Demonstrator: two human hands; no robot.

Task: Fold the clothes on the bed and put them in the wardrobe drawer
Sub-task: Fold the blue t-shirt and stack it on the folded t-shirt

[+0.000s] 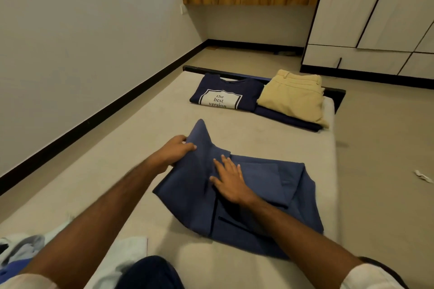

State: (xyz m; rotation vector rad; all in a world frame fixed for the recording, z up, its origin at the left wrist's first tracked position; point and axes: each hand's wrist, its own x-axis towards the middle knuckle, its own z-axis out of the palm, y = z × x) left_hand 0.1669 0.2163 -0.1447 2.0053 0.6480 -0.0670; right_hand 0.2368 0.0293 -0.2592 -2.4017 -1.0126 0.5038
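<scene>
Folding in progress: the right hand, fingers flat, pins the blue garment at mid-bed as a crease anchor, while the left hand pinches its raised left edge (finished stack lies far).

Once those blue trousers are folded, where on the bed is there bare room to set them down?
Bare mattress lies between the blue trousers and the folded navy T-shirt, and along the wall side. The far end is crowded: beige trousers beside the T-shirt.

3 folded garments (far end), 1 half-folded blue garment, 2 hands
</scene>
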